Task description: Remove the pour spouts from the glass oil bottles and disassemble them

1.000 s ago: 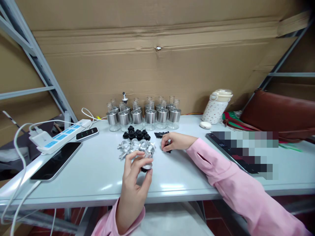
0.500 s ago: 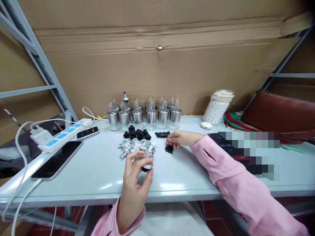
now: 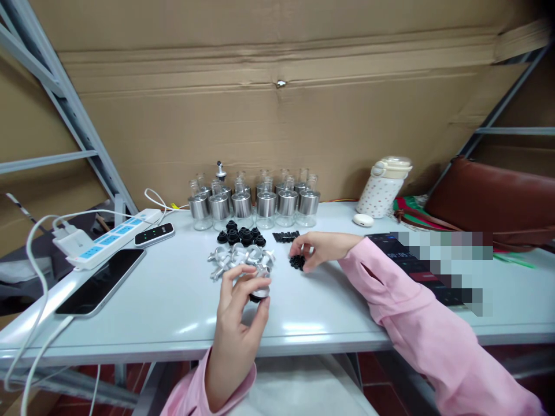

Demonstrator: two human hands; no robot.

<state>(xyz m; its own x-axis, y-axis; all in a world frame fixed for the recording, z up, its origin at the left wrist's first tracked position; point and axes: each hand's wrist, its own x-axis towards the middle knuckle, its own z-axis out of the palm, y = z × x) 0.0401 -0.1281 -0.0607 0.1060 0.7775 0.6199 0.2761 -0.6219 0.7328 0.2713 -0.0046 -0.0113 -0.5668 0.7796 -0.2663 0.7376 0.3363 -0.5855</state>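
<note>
My left hand grips a silver pourer cap with a black rubber base between thumb and fingers, above the front of the table. My right hand reaches over a pile of small black plastic parts; its thumb and fingertips are spread around the pile, touching it or just over it. Several silver pourer caps lie in a heap behind my left hand. Past them sit several black rubber stoppers. A row of short black strips or tubes lies behind the small parts.
Several glass bottles with steel sleeves stand in rows at the back; a pourer rises from one. A power strip and phone lie left. A white dotted flask, dark tablet and brown bag are right.
My right hand has lowered slightly over the small black parts, its thumb and fingers parting around them. My left hand keeps its hold on the pourer cap, nearly still.
</note>
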